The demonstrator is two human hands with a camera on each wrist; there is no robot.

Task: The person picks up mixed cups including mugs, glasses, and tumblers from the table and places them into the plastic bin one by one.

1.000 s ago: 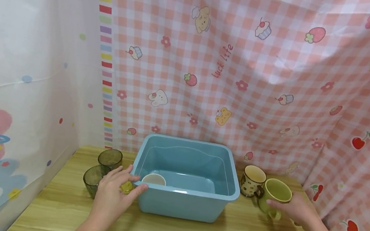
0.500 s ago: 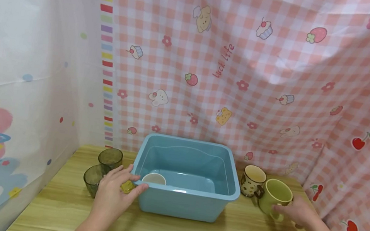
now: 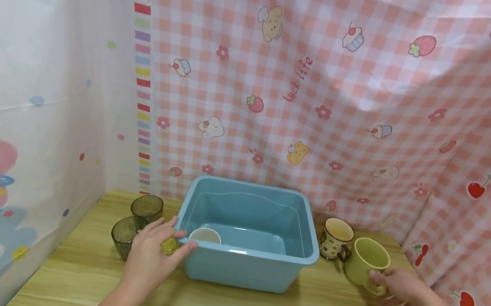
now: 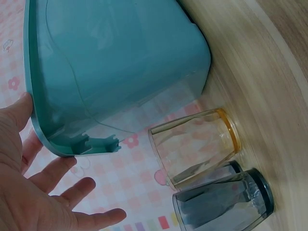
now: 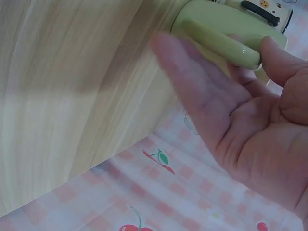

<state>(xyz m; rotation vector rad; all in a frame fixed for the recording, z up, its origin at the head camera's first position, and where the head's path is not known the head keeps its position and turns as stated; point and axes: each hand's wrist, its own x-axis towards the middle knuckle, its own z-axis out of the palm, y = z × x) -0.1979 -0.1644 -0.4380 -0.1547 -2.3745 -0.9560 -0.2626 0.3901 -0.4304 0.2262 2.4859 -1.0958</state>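
At the right of the head view, my right hand (image 3: 404, 290) pinches the handle of a green mug (image 3: 361, 264) standing on the table. The right wrist view shows the thumb of that hand (image 5: 240, 110) by the handle of the mug (image 5: 207, 24), a finger behind it and the others extended. My left hand (image 3: 148, 256), fingers spread, touches the left front corner of a blue bin (image 3: 239, 271). Close up, its thumb and a finger (image 4: 57, 173) meet the rim. A white cup (image 3: 205, 235) sits inside the bin at the left.
Two smoky glasses (image 3: 123, 237) (image 3: 147, 206) and an amber glass (image 3: 169, 245) stand left of the bin, partly behind my left hand. A patterned mug (image 3: 333, 242) with a dark handle stands between bin and green mug. Checked cloth (image 3: 275, 141) hangs behind.
My right hand has shifted right and slightly down, from the mug's rim side to its handle. The green mug has turned slightly, its handle now pointing further right. My left hand stays at the bin.
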